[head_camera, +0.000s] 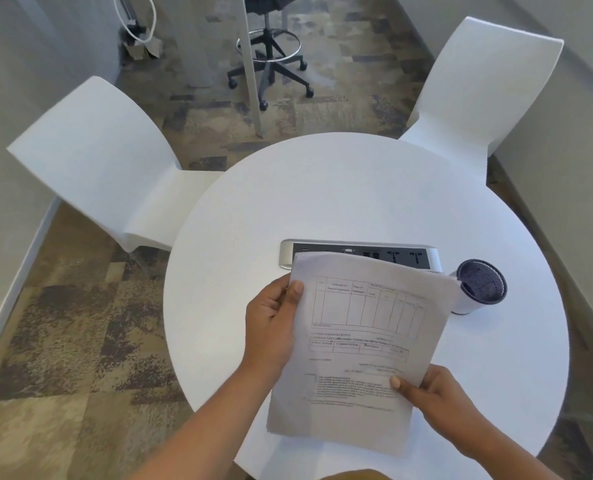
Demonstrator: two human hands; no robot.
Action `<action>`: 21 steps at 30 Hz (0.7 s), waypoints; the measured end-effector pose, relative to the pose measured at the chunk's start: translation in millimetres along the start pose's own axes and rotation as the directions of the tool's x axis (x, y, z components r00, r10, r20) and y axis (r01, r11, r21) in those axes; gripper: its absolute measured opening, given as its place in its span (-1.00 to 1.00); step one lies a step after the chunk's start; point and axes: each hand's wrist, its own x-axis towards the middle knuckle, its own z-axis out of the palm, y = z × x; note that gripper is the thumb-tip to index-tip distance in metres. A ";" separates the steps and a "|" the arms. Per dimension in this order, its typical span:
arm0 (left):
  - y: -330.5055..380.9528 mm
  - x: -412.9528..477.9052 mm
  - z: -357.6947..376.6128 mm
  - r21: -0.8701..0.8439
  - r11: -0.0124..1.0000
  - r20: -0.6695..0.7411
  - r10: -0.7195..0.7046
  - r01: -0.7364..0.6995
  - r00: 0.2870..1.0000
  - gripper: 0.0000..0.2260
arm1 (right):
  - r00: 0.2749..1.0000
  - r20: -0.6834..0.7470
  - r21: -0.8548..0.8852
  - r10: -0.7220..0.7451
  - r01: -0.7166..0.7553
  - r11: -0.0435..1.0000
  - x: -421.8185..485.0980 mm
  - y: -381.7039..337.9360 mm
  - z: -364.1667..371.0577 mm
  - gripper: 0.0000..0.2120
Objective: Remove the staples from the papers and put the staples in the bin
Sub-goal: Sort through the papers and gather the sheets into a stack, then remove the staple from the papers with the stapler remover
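I hold a stack of printed papers (357, 348) above the round white table (340, 188). My left hand (274, 323) grips the stack's upper left edge, thumb on top. My right hand (433, 396) pinches the lower right edge. The top sheet shows a table and lines of text. No staple can be made out at this size. A small white bin with a dark mesh inside (478, 287) stands on the table just right of the papers' top corner.
A silver power socket strip (416, 256) is set in the table behind the papers. Two white chairs stand at the far left (94, 157) and far right (482, 91). A black swivel stool (270, 60) is beyond, on patterned carpet.
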 end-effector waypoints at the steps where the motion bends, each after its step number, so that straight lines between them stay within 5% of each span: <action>1: -3.9 2.2 -2.6 0.025 1.000 -0.030 0.004 -0.004 1.000 -0.82 | 0.998 0.066 -0.024 0.021 -0.020 1.000 4.0 0.8 -0.4 -0.78; 5: -16.8 7.9 -21.7 0.129 0.992 -0.098 0.001 0.012 0.995 -0.79 | 0.952 0.278 -0.250 0.127 -0.056 0.967 34.0 -4.0 -13.9 -0.61; 8: -21.0 9.2 -40.9 0.195 0.980 -0.122 -0.010 0.034 0.992 -0.72 | 0.993 0.084 -0.509 0.083 -0.029 0.860 71.4 -15.9 -21.6 -0.55; 12: -29.8 15.4 -63.4 0.231 0.971 -0.153 -0.033 0.068 0.988 -0.76 | 0.966 -0.177 -0.706 -0.190 0.010 0.708 126.4 -40.3 -10.9 -0.65; 17: -34.9 21.5 -77.2 0.222 0.968 -0.176 -0.075 0.114 0.981 -0.79 | 0.956 -0.037 -0.893 -0.291 0.099 0.440 176.8 -52.9 10.8 -0.35; 21: -34.4 23.2 -81.1 0.203 0.968 -0.184 -0.107 0.145 0.977 -0.80 | 0.968 -0.002 -0.953 -0.251 0.074 0.292 201.6 -59.2 19.8 -0.46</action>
